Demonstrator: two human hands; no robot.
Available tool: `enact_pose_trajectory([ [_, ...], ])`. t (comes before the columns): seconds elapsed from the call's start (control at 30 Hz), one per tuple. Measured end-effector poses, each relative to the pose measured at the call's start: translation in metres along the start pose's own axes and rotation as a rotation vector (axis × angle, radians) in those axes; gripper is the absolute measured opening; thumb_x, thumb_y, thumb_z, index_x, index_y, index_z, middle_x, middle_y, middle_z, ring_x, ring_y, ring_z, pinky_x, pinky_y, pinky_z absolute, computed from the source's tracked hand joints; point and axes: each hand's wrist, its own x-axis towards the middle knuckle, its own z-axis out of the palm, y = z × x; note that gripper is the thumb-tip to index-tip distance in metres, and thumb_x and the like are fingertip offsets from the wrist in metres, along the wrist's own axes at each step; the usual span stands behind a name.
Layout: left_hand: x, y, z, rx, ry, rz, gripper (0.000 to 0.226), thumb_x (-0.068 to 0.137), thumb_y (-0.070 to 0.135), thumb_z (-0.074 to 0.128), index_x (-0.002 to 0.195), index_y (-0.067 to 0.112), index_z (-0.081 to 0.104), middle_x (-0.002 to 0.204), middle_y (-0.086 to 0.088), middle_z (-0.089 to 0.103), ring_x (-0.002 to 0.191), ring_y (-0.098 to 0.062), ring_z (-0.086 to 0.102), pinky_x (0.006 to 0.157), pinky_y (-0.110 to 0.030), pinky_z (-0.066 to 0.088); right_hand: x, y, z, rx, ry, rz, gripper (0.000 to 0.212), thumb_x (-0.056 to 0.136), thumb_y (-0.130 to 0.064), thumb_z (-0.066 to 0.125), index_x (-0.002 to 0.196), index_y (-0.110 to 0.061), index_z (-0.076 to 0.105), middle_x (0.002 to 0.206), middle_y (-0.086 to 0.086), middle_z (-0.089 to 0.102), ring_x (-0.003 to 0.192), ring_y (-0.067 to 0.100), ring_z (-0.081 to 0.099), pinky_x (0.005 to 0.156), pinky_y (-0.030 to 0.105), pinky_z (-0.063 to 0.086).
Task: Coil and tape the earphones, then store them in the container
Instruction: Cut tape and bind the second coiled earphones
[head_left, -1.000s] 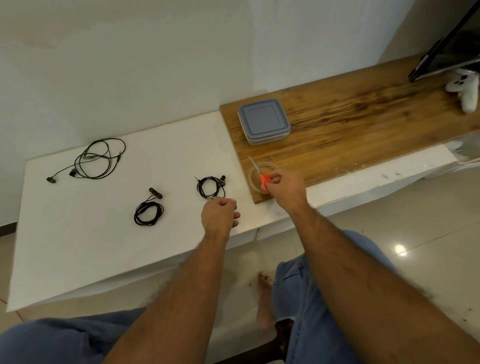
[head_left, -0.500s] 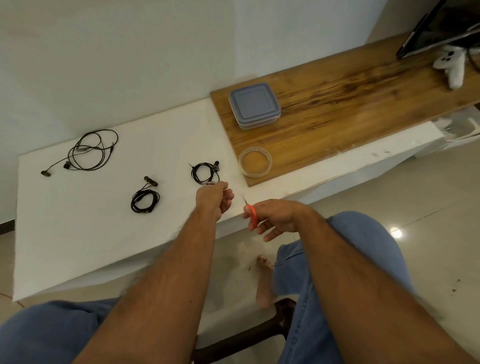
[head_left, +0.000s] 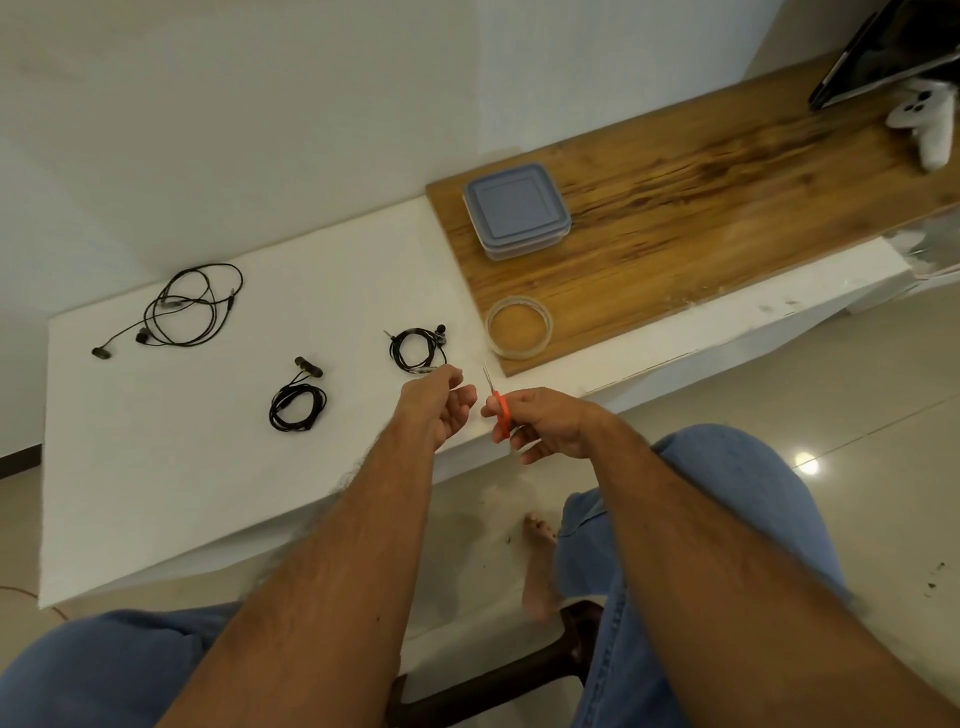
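Gripping orange scissors, right hand curls round handles; left hand half-curled beside it, whether pinching tape unclear; coiled earphones just beyond

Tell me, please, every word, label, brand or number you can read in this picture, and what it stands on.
None can be read: the container, tape roll, scissors, white controller and dark screen show no legible text.

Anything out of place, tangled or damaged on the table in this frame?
One pair of earphones at the white table's far left lies loose and sprawled, unlike the two coiled pairs. Nothing looks damaged or spilled.
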Motion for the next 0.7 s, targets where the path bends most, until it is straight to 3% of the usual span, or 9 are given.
enact_pose_trajectory([
  [0.4,0.002,0.002,-0.005,0.017,-0.04,-0.01,0.01,0.091,0.017,0.056,0.085,0.01,0.058,0.073,-0.007,0.067,0.058,-0.011,0.059,0.038,-0.014,0.043,0.012,-0.008,0.001,-0.014,0.062,-0.067,0.034,0.088,-0.04,0.068,0.109,-0.014,0.069,0.083,0.001,0.068,0.053,0.009,0.041,0.046,0.022,0.035],
  [0.7,0.005,0.001,-0.007,0.045,-0.008,0.02,0.01,0.093,0.016,0.055,0.087,0.008,0.058,0.076,-0.01,0.067,0.059,-0.013,0.058,0.038,-0.016,0.044,0.013,-0.007,0.0,-0.03,0.079,-0.103,0.028,0.087,-0.035,0.07,0.105,-0.014,0.071,0.082,0.002,0.07,0.051,0.009,0.039,0.044,0.021,0.034],
])
